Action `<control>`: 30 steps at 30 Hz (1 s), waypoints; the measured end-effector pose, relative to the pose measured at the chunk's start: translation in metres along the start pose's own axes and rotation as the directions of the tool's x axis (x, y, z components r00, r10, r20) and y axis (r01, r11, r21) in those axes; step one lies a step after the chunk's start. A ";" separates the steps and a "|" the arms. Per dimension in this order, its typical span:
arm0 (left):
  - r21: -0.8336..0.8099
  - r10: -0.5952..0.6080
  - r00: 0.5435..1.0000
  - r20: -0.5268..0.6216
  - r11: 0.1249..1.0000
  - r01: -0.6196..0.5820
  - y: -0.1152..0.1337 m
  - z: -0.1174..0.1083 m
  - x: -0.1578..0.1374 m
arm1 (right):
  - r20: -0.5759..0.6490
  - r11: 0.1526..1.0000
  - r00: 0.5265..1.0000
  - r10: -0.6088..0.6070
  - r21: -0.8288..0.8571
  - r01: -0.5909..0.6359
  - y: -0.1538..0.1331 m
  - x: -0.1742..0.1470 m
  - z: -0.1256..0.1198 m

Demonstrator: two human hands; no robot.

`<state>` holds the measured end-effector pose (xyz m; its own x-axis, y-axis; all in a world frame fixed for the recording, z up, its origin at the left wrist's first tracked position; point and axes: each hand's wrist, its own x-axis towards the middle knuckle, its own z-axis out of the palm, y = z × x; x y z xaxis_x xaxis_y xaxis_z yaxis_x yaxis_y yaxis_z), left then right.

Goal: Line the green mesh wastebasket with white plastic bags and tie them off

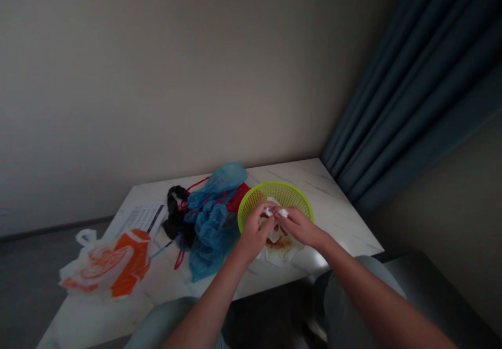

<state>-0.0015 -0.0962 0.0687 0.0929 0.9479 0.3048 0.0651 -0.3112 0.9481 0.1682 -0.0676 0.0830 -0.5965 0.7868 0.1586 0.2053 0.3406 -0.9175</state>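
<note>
Both hands have a narrow pinch going: the left hand [255, 224] and right hand [298, 225] meet fingertip to fingertip, each grip closed on a soft, crumpled white scrap [283, 213], too small to tell if it's one torn piece or two. It's up in the fingers, right over the yellow-green basket [275, 184], which is round, looks like plastic and is punched all over with little holes. There's a thin, wrinkly white sheet [276, 256] at the near side with orangey-brown bits on it. Just left of that is a heap of filmy, scrunched blue bags [214, 229], with a shiny black bag [178, 228] and red cords [198, 183] tangled in. Further left there's flat printed paper [139, 217] and a puffy white-and-orange bag [105, 264], all on a glossy, marble-veined surface [339, 202]. Deep-pleated blue curtain [396, 103] off to the right, plain smooth wall [188, 77] behind.
</note>
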 end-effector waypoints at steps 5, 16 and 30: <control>0.013 -0.061 0.995 -0.073 0.998 0.062 -0.002 0.000 0.000 | -0.118 0.996 0.992 0.047 0.076 -0.038 0.003 0.003 0.004; 0.281 0.061 0.998 -0.025 0.958 -0.051 0.000 0.002 -0.008 | -0.162 0.956 0.970 0.181 0.260 -0.135 0.013 0.008 0.012; 0.366 0.120 0.989 -0.092 0.927 -0.078 -0.003 -0.017 0.002 | 0.004 0.956 0.993 -0.120 -0.271 0.116 -0.001 -0.003 -0.013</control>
<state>-0.0180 -0.0918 0.0677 0.0085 0.9060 0.4232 0.4162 -0.3880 0.8223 0.1799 -0.0631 0.0879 -0.6200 0.7382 0.2657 0.3371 0.5564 -0.7594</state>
